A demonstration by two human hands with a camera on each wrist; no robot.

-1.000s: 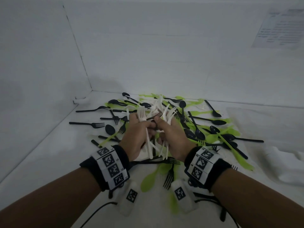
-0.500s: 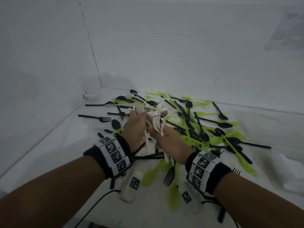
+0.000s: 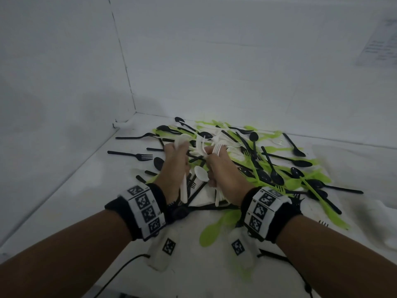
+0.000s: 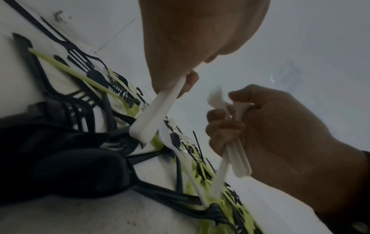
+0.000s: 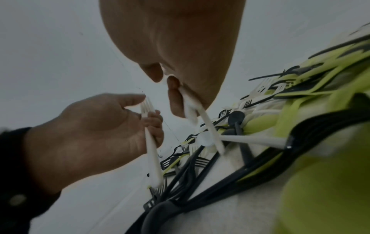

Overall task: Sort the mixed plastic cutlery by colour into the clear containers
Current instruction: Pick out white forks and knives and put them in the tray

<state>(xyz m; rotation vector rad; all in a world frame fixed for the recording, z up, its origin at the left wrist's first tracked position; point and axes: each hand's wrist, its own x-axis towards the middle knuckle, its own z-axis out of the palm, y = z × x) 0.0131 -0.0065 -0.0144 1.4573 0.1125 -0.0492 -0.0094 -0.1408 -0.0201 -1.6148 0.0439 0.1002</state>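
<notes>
A few white forks (image 3: pixel 184 186) are gripped in the left hand (image 3: pixel 175 166), and a bundle of white cutlery (image 3: pixel 217 150) is clutched in the right hand (image 3: pixel 223 171). Both hands are held close together, just apart, above the mixed pile of black and green cutlery (image 3: pixel 264 166) spread on the white table (image 3: pixel 64 201).

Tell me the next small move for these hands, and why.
Probably pass the left hand's white piece into the right hand's white bundle. Both hands grip only white cutlery above the pile of black and green, and no container is in view yet.
</notes>
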